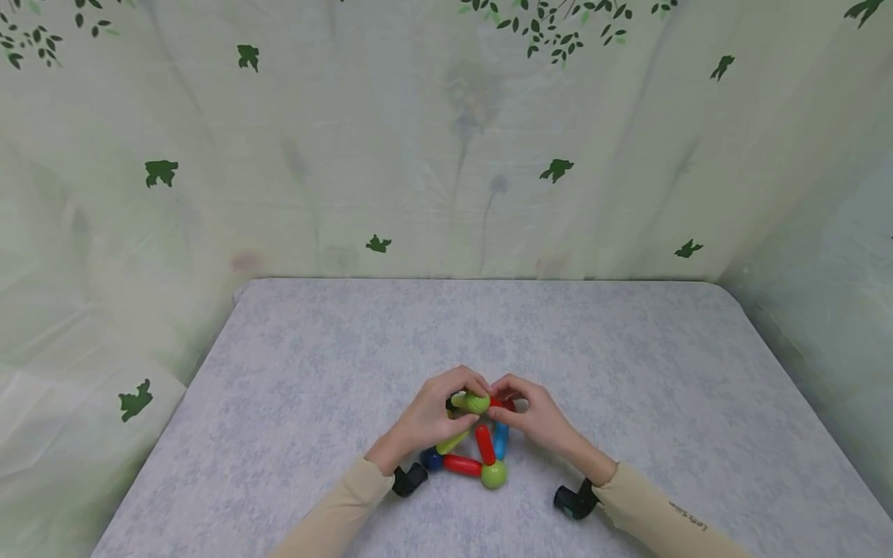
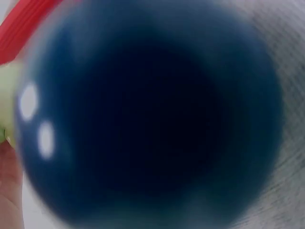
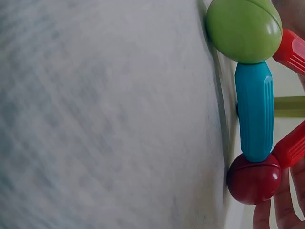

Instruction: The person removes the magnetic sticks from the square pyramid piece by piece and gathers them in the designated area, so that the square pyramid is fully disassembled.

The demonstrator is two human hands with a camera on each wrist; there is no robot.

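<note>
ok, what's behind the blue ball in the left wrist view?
Past the blue ball: part of a red rod upper left, a green piece and fingers at left, tabletop at right. Anything directly behind it is covered.

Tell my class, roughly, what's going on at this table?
A person is handling a structure of glossy, plastic-looking coloured rods and balls. The left hand holds a light-green ball at its top; the right hand pinches a short red rod beside it. Lower down, a blue rod links another green ball to a dark-red ball. Fingers hide whether the top pieces are fully joined.
</note>
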